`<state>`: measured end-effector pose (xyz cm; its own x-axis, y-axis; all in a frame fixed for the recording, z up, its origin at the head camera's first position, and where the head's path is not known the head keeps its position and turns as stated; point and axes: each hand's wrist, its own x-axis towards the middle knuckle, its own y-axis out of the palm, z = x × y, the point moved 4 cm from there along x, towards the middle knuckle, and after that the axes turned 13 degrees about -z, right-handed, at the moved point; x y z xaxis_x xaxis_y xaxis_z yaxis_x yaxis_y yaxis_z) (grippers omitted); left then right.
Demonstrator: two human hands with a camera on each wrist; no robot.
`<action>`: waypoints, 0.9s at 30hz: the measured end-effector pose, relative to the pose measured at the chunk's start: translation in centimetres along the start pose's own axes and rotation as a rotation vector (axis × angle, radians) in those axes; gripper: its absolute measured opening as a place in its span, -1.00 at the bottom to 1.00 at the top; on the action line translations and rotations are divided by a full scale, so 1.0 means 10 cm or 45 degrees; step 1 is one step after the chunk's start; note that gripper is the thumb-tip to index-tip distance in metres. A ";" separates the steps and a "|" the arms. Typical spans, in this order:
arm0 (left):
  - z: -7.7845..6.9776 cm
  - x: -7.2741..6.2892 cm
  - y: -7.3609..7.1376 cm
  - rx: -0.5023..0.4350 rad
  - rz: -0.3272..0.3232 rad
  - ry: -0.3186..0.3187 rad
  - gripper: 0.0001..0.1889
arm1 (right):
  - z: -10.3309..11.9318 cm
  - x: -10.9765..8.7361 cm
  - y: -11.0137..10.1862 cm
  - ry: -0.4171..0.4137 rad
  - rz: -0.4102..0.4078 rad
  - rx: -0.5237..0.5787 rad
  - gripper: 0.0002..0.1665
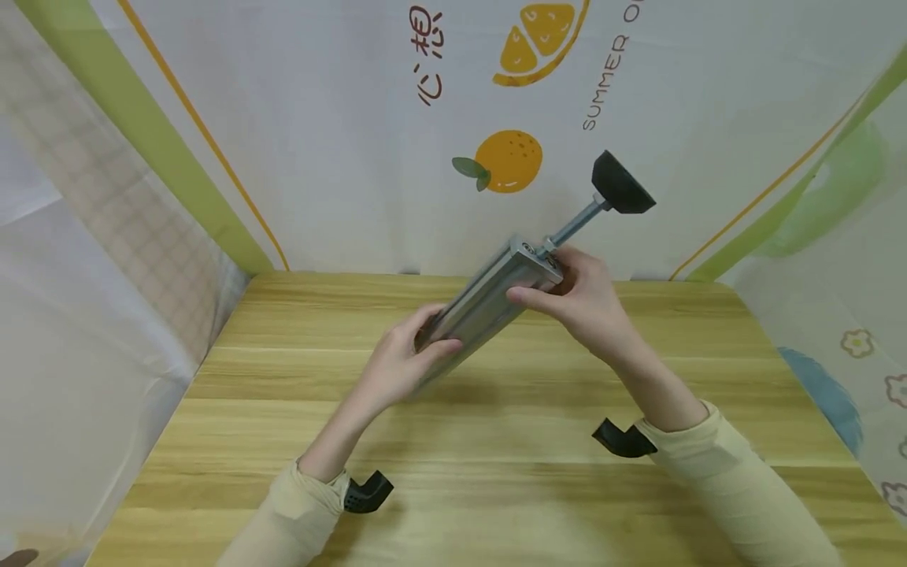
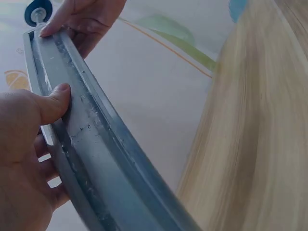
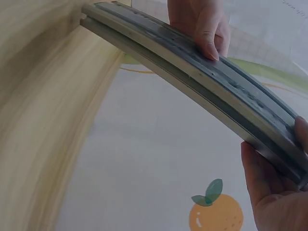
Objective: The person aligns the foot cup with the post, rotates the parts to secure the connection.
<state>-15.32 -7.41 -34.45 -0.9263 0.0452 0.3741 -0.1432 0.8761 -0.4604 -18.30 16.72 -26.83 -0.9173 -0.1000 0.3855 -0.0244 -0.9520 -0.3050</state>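
A silver aluminium profile (image 1: 478,307) with grooved sides is held at a slant, its upper end towards the back right in the head view. From that end a threaded rod (image 1: 577,224) sticks out, tipped with a black levelling foot (image 1: 622,185). My left hand (image 1: 397,362) grips the lower part, thumb (image 2: 57,103) lying across the top face and fingers underneath. At the upper end, my right hand (image 1: 588,303) grips the profile beside the rod, its thumb on the near face. In the right wrist view the profile's far end (image 3: 98,14) overlaps the wooden tabletop.
The wooden table (image 1: 283,441) lies below both hands. A white curtain (image 1: 340,157) printed with oranges hangs behind it, with more cloth on the left and right. Black wrist-camera mounts (image 1: 368,492) stick out from both sleeves.
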 end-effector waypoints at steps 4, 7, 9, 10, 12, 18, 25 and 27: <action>0.06 -0.02 -0.01 0.018 0.034 -0.025 -0.49 | -0.15 -0.04 0.02 0.115 -0.016 0.037 -0.58; 0.10 -0.02 -0.01 0.033 0.052 -0.017 -0.49 | -0.26 -0.09 0.04 0.190 -0.023 0.084 -0.58; 0.12 -0.02 0.00 0.043 0.063 -0.002 -0.49 | -0.32 -0.12 0.06 0.220 -0.028 0.114 -0.60; 0.13 -0.02 0.00 0.049 0.069 0.010 -0.50 | -0.36 -0.14 0.07 0.230 -0.029 0.128 -0.61; 0.15 -0.03 0.01 0.066 0.083 0.036 -0.49 | -0.42 -0.18 0.08 0.246 -0.041 0.139 -0.63; 0.22 -0.04 0.00 0.098 0.158 0.044 -0.47 | -0.57 -0.27 0.14 0.281 -0.052 0.158 -0.71; 0.29 -0.03 -0.02 0.111 0.240 0.068 -0.44 | -0.69 -0.39 0.21 0.365 -0.048 0.203 -0.68; 0.30 -0.02 -0.02 0.107 0.263 0.089 -0.44 | -0.72 -0.41 0.22 0.400 -0.054 0.233 -0.66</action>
<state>-16.17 -9.02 -36.91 -0.9130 0.2551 0.3185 0.0155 0.8017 -0.5976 -17.42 17.14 -35.41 -0.9950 0.0071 0.0997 -0.0194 -0.9922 -0.1231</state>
